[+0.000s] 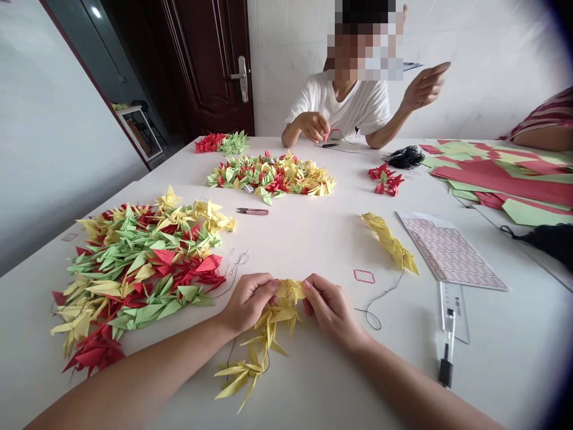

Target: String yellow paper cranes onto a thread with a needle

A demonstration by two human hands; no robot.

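Note:
Between my hands, just above the table, a yellow paper crane (290, 290) is held by its two sides. My left hand (251, 301) pinches one side between thumb and fingers, and my right hand (332, 310) pinches the other. Below them hangs a string of yellow paper cranes (246, 373), its lower end lying on the white table with dark thread showing beside it. Right of my hands lies another row of yellow folded cranes (388, 239), a loose dark thread (375, 313) curling from its end.
Strung red, green and yellow cranes (147, 269) cover the left side. Small thread snips (253, 211) lie ahead, a label sheet (452, 249) and a pen (447, 352) at right. Coloured paper strips (505, 179) fill the far right. Opposite sits a person in a white shirt (344, 101).

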